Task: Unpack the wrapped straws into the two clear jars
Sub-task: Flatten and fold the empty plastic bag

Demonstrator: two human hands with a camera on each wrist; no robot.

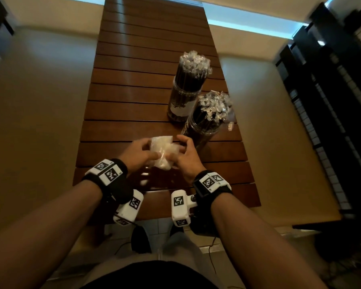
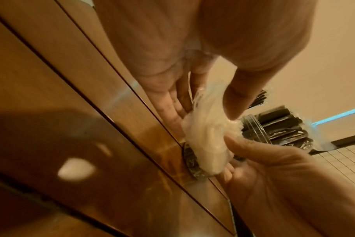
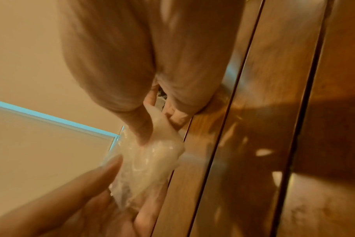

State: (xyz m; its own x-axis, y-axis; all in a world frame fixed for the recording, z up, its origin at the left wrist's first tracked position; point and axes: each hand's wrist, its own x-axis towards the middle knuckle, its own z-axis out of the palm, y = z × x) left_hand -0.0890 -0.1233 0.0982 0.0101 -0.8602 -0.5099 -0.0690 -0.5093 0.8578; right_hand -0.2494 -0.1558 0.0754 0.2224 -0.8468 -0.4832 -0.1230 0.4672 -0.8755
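My left hand [image 1: 138, 152] pinches one side of the crumpled clear bag [image 1: 162, 153], thumb on top and fingers under it. The bag looks empty, though the wrist views are blurry, so I can't be sure. My right hand [image 1: 184, 156] pinches the other side with curled fingers. We hold it just above the wooden table [image 1: 133, 84]. To the right stand the near jar [image 1: 204, 126] and the far jar [image 1: 184, 94], both packed with black wrapped straws [image 1: 195, 65]. I think the job is nearly done. I should squash the bag small, keep my elbows in, and put it down well away from the jars so nothing tips.
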